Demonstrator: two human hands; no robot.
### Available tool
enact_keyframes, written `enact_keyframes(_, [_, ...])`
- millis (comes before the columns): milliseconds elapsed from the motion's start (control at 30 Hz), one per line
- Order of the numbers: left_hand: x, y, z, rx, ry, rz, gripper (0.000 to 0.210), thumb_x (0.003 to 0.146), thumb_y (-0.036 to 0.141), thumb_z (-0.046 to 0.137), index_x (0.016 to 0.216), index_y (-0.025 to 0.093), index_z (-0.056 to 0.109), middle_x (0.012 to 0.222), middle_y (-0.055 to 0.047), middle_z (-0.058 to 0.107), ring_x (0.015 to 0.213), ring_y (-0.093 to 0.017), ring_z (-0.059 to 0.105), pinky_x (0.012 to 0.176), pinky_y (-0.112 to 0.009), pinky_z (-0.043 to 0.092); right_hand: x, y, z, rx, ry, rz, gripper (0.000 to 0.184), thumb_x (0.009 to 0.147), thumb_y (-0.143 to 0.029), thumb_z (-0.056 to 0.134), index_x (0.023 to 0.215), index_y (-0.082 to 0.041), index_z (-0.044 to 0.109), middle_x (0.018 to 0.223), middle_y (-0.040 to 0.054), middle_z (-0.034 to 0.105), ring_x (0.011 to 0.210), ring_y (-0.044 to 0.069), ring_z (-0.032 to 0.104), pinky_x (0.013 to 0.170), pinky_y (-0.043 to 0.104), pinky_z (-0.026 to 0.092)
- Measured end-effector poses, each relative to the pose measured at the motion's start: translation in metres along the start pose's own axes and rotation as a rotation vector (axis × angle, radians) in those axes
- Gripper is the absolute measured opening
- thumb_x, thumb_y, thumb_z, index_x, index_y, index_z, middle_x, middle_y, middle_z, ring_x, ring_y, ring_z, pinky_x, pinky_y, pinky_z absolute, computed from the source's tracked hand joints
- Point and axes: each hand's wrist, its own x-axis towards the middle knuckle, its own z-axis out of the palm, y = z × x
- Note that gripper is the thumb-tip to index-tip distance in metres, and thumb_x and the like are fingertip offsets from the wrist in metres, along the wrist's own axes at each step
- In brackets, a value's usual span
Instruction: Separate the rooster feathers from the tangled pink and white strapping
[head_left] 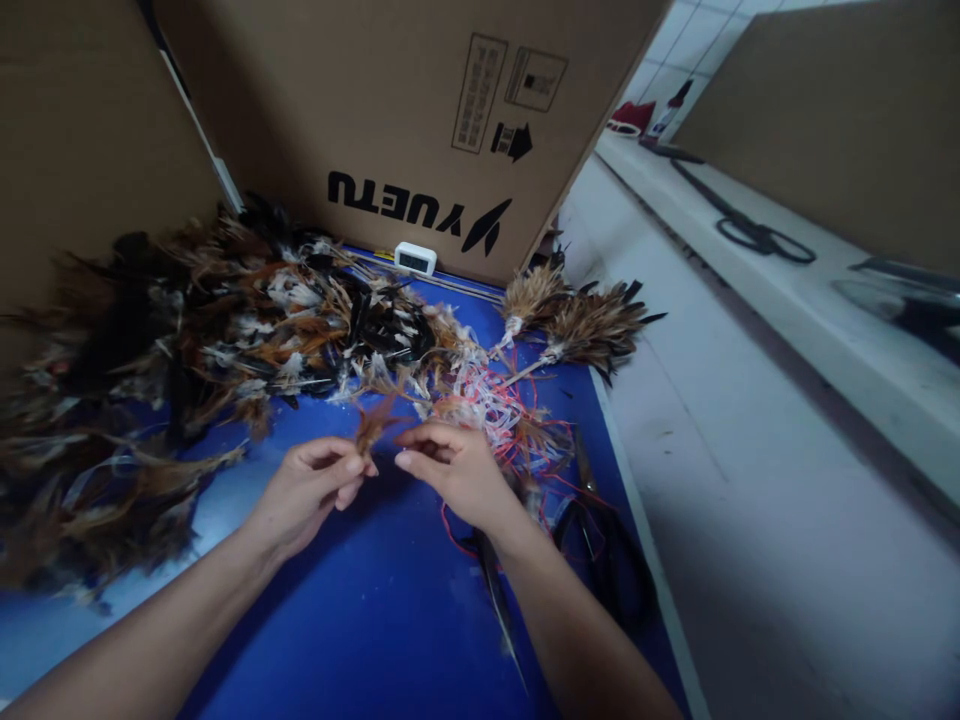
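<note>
My left hand (311, 490) pinches a small tuft of brown feathers (373, 425) between thumb and fingers, above the blue tabletop (360, 610). Close to its right, my right hand (457, 470) has thumb and forefinger drawn together beside the tuft's tips. Whatever those fingertips hold, if anything, is too small to make out. A tangle of pink and white string (487, 400) lies just beyond the right hand. Under the right wrist is a dark scissors-like tool (496, 590), partly hidden by the arm.
Loose brown, black and white feathers (247, 320) heap up at the left and back. Two bound feather bunches (592, 325) lie at the back right. A cardboard box (300, 110) stands behind a small white digital display (415, 259). Black-handled scissors (600, 540) lie near the right edge.
</note>
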Motion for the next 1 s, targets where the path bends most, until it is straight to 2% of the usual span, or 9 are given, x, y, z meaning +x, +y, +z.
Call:
enact_keyframes(100, [0.002, 0.007, -0.001, -0.11, 0.105, 0.093, 0.022, 0.059, 0.028, 0.086, 0.061, 0.015, 0.069, 0.063, -0.003, 0.068, 0.041, -0.002, 0.043, 0.043, -0.015, 0.032, 0.004, 0.003, -0.011, -0.25, 0.117, -0.079, 0.009, 0.079, -0.019, 0.066, 0.086, -0.021, 0.071, 0.077, 0.0009, 0.064, 0.071, 0.014, 0.059, 0.068, 0.027, 0.048])
enact_keyframes(200, [0.003, 0.012, -0.002, -0.175, 0.162, 0.159, 0.022, 0.058, 0.026, 0.087, 0.062, 0.015, 0.069, 0.067, -0.003, 0.069, 0.042, -0.002, 0.043, 0.042, -0.015, 0.032, 0.011, 0.002, -0.016, -0.442, 0.159, -0.14, 0.011, 0.08, -0.014, 0.063, 0.086, -0.02, 0.07, 0.081, 0.0016, 0.064, 0.074, 0.014, 0.06, 0.072, 0.027, 0.048])
enact_keyframes(333, [0.006, 0.015, -0.004, -0.21, 0.193, 0.183, 0.021, 0.059, 0.025, 0.086, 0.063, 0.014, 0.069, 0.067, -0.003, 0.068, 0.043, -0.002, 0.043, 0.043, -0.015, 0.034, 0.031, -0.006, -0.011, -0.807, 0.075, -0.139, 0.014, 0.084, -0.013, 0.059, 0.089, -0.019, 0.07, 0.088, 0.0045, 0.067, 0.085, 0.018, 0.061, 0.08, 0.028, 0.047])
enact_keyframes(433, [0.007, 0.015, -0.005, -0.206, 0.197, 0.168, 0.019, 0.061, 0.023, 0.085, 0.065, 0.013, 0.069, 0.067, -0.004, 0.068, 0.044, -0.002, 0.043, 0.043, -0.014, 0.034, 0.053, -0.01, -0.002, -1.111, -0.022, -0.084, 0.021, 0.089, -0.015, 0.051, 0.097, -0.019, 0.069, 0.097, 0.0082, 0.066, 0.097, 0.021, 0.06, 0.085, 0.03, 0.046])
enact_keyframes(500, [0.008, 0.014, -0.006, -0.203, 0.194, 0.158, 0.017, 0.063, 0.023, 0.083, 0.066, 0.013, 0.069, 0.068, -0.004, 0.068, 0.045, -0.002, 0.043, 0.043, -0.014, 0.034, 0.068, -0.011, 0.004, -1.225, -0.072, -0.049, 0.024, 0.09, -0.016, 0.048, 0.103, -0.018, 0.068, 0.102, 0.0105, 0.065, 0.101, 0.024, 0.059, 0.085, 0.032, 0.045])
enact_keyframes(667, [0.01, 0.012, -0.009, -0.205, 0.197, 0.153, 0.016, 0.065, 0.022, 0.082, 0.066, 0.013, 0.069, 0.068, -0.004, 0.068, 0.045, -0.002, 0.043, 0.044, -0.014, 0.034, 0.092, -0.006, 0.015, -1.255, -0.138, 0.01, 0.023, 0.088, -0.012, 0.048, 0.096, -0.012, 0.069, 0.103, 0.0161, 0.066, 0.104, 0.027, 0.058, 0.087, 0.036, 0.045])
enact_keyframes(800, [0.011, 0.011, -0.01, -0.204, 0.202, 0.149, 0.015, 0.066, 0.023, 0.081, 0.068, 0.013, 0.069, 0.07, -0.004, 0.068, 0.046, -0.002, 0.042, 0.043, -0.014, 0.034, 0.096, -0.006, 0.013, -1.18, -0.153, 0.042, 0.022, 0.085, -0.008, 0.048, 0.089, -0.011, 0.069, 0.101, 0.0177, 0.068, 0.101, 0.026, 0.061, 0.086, 0.036, 0.045])
enact_keyframes(933, [0.011, 0.011, -0.01, -0.215, 0.197, 0.133, 0.016, 0.067, 0.023, 0.081, 0.068, 0.013, 0.069, 0.071, -0.004, 0.067, 0.046, -0.002, 0.042, 0.042, -0.014, 0.033, 0.083, -0.009, 0.002, -1.032, -0.154, 0.025, 0.015, 0.085, -0.013, 0.051, 0.084, -0.015, 0.066, 0.09, 0.0094, 0.07, 0.086, 0.019, 0.066, 0.077, 0.029, 0.048])
enact_keyframes(1000, [0.011, 0.01, -0.009, -0.224, 0.191, 0.111, 0.016, 0.067, 0.023, 0.081, 0.068, 0.013, 0.069, 0.071, -0.004, 0.067, 0.046, -0.002, 0.042, 0.041, -0.014, 0.033, 0.07, -0.012, -0.004, -0.837, -0.158, 0.036, 0.012, 0.085, -0.016, 0.05, 0.081, -0.017, 0.062, 0.08, 0.0047, 0.07, 0.075, 0.014, 0.066, 0.068, 0.025, 0.049])
